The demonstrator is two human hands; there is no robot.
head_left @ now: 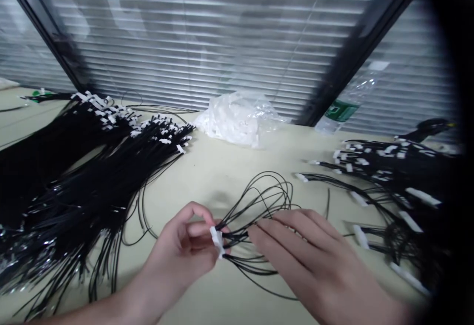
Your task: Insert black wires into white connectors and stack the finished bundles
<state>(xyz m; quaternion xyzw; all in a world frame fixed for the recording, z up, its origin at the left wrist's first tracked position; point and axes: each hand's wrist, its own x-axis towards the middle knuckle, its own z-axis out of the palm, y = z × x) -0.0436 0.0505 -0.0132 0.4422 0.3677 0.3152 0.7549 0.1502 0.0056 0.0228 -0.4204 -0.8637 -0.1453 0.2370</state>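
Note:
A white plug connector (217, 242) with several thin black wires (242, 238) running out of its right side is pinched between the thumb and fingers of my left hand (188, 246). Above the tabletop, the wires fan out and loop back on themselves. Over these wires lies my right hand (307, 256), palm down, its fingers close together and closed around part of the bundle. Its thumb and fingertips are mostly hidden behind the back of the hand.
Large bundles of black wires (92, 177) with white ends cover the left side. More wired connectors (385, 167) are piled at the right. A clear plastic bag (237, 120) and a green-labelled bottle (344, 107) stand at the back, before blinds (192, 43).

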